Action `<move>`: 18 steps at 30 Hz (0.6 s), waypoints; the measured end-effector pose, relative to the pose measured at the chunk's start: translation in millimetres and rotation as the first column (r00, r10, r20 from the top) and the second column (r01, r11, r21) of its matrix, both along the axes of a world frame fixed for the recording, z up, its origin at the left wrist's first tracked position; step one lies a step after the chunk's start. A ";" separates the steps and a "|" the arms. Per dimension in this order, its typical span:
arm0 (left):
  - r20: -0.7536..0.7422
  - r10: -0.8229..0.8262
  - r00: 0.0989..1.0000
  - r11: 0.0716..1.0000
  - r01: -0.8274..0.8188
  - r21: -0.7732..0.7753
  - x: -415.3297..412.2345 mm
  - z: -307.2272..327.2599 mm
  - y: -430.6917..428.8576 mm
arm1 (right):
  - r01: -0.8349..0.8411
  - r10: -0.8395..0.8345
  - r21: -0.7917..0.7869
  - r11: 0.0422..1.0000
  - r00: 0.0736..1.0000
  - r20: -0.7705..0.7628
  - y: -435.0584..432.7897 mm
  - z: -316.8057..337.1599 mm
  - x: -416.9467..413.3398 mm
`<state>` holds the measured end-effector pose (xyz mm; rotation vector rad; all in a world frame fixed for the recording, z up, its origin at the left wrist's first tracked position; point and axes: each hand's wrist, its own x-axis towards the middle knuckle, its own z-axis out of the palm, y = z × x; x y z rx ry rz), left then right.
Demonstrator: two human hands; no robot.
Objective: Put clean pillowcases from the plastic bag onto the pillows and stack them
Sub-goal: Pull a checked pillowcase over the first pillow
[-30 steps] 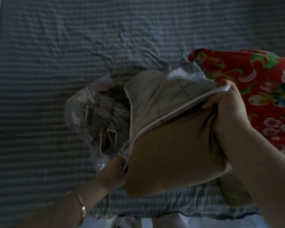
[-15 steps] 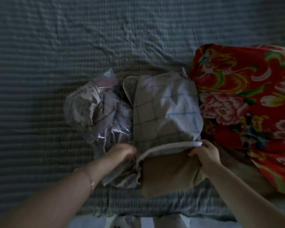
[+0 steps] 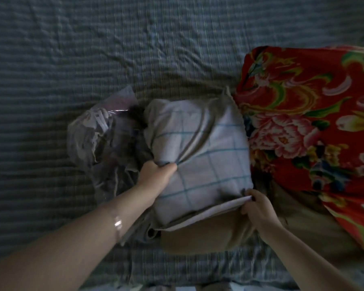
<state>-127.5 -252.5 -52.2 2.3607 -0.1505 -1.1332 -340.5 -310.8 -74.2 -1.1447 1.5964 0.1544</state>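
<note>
Halfway step: my left grip (image 3: 158,173) bunches the pillowcase (image 3: 200,156), right grip (image 3: 259,208) pinches its 5 o'clock hem; I'd cover the bare pillow (image 3: 202,236) end next.

The left forearm (image 3: 72,238) comes in bare from the lower left corner and runs up and to the right, nearly straight, with a thin bracelet (image 3: 117,224) at the wrist. The left grip (image 3: 156,175) lies back-up, its fingers curled into a bunched fold of the checked pillowcase (image 3: 198,154) at that cloth's left side. The right forearm (image 3: 303,255), also bare, comes in from the lower right corner and slants up and to the left. The right grip (image 3: 259,208) is bent at the wrist, knuckles up, and its fingertips and thumb pinch the pillowcase's open hem at the near right corner. The two grips are well apart, the left one farther from the body than the right.
</note>
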 end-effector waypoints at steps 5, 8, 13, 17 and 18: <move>0.258 -0.300 0.919 0.951 0.310 0.003 -6.0 126.4 3.6 | -0.043 -0.017 0.232 0.972 0.968 0.250 32.3 19.0 35.5; 0.280 -0.537 0.796 0.832 0.555 0.019 -29.9 143.5 -11.6 | -0.242 0.137 0.347 0.906 0.944 0.300 48.4 -7.1 51.6; 0.028 -0.904 0.426 0.426 0.901 0.084 -103.3 69.4 -53.7 | -0.164 0.161 0.280 0.946 0.986 0.035 25.8 -28.6 2.7; -0.077 -0.882 0.465 0.470 0.881 -0.052 -112.5 4.0 -49.5 | -0.140 0.152 0.061 0.988 0.906 -0.395 -18.0 -11.5 -53.6; 0.053 -0.842 0.537 0.537 0.843 -0.010 -100.5 -6.8 -43.9 | -0.182 0.157 -0.029 0.983 0.912 -0.380 -26.2 -9.6 -57.9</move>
